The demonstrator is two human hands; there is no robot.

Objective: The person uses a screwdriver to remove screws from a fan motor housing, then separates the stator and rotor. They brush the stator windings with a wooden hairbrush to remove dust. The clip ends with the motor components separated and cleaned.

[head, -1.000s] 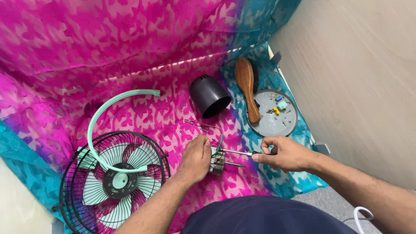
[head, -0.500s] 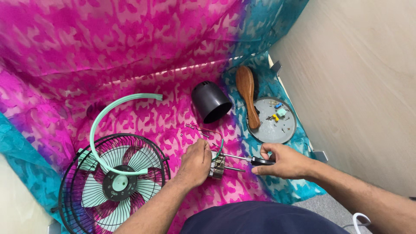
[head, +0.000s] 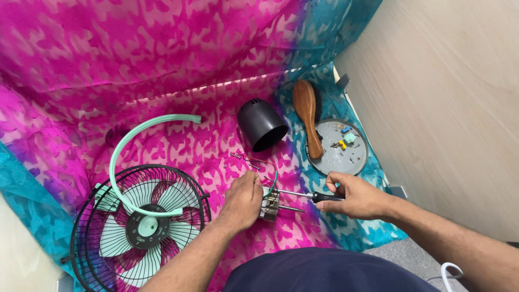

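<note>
Pink and teal patterned cloth (head: 178,59) covers the work surface. On it at lower left, black wire fan guard (head: 138,224) with pale green blades inside, curved green rim strip (head: 121,157) lying over it. Black cup-shaped motor cover (head: 260,125) on its side at centre, wooden brush (head: 307,116) and grey round tray (head: 346,157) of small screws and bits to the right.

Step in hand: screw work on the fan motor (head: 270,203), which sits on the cloth in front of the person. Left hand (head: 243,200) clamped over the motor, fingers closed on it. Right hand (head: 357,196) fingers wrapped on the black-handled screwdriver (head: 308,196), shaft lying level, tip at the motor. Loose thin wire (head: 254,160) just above.

Next move likely needs the tip seated square in the screw head and the motor held against twist.
</note>
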